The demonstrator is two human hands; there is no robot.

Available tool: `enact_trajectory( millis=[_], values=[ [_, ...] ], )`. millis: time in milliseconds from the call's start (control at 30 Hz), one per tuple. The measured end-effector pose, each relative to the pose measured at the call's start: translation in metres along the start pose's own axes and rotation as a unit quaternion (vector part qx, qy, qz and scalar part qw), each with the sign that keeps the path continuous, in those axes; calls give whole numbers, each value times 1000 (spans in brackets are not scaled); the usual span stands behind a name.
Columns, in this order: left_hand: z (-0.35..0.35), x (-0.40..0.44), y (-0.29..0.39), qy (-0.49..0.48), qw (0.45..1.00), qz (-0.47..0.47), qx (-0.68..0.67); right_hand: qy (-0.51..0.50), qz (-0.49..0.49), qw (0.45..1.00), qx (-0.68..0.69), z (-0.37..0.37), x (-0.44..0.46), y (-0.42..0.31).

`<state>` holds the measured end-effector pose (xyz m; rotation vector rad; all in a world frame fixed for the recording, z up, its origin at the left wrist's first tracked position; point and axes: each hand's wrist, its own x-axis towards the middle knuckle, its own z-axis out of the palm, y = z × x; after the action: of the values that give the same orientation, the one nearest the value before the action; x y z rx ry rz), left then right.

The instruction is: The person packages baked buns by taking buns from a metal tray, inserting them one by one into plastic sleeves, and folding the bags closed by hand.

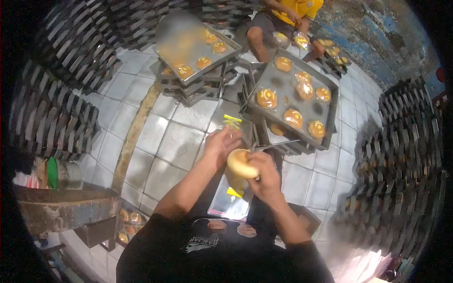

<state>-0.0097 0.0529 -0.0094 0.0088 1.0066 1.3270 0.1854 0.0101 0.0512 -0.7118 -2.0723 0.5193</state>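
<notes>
A round golden bun [241, 165] is gripped in my right hand [265, 173], over my lap. Just ahead and to the left, my left hand [221, 145] has its fingers curled at a clear plastic bag [232, 120] with yellow print; the bag's edges are hard to make out. Below the bun, a stack of clear plastic bags [231, 200] with a yellow mark lies on my lap. In front to the right, a metal tray [306, 60] holds several buns, some showing shiny wrapping.
Another stack of trays [231, 49] with buns stands ahead to the left. A person in a yellow shirt [302, 8] sits beyond, handling a wrapped bun [300, 40]. Tall stacks of dark trays [394, 165] line both sides. A wooden bench [71, 207] is at the left.
</notes>
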Motion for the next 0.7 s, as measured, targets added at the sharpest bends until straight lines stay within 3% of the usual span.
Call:
enact_trajectory(
  millis=[100,167,267,333,400,433,467,533,567,667,700],
  values=[
    [13,-27,-6,-75,995,-30,-50,-1,-67,991,-117,7,-16,23],
    [17,-39,-1,-160,983,-89,-12,109,-16,987,-120,10,-10,23],
    [22,-78,-5,-136,989,-64,-13,38,-59,979,-193,10,9,-8],
    [10,-79,-4,-129,990,-45,-20,17,-25,985,-172,25,8,-15],
    [-33,-43,-1,-193,972,-70,-114,-47,20,998,-20,55,5,-28],
    [-55,-33,4,-220,967,-42,-124,-125,44,989,-67,71,-11,-29],
    [-52,-43,3,-215,969,-41,-116,-119,46,990,-59,78,-11,-28],
    [-24,-76,-20,-80,991,62,-86,-100,6,980,-171,80,-2,-19],
    [-18,-90,-33,-125,987,96,-36,-96,5,980,-174,71,3,-15],
    [-14,-85,-17,-116,984,113,-80,-102,-10,976,-190,53,27,-20],
    [-13,-75,4,-222,958,119,-139,-94,-15,981,-168,54,28,-16]
  ],
)
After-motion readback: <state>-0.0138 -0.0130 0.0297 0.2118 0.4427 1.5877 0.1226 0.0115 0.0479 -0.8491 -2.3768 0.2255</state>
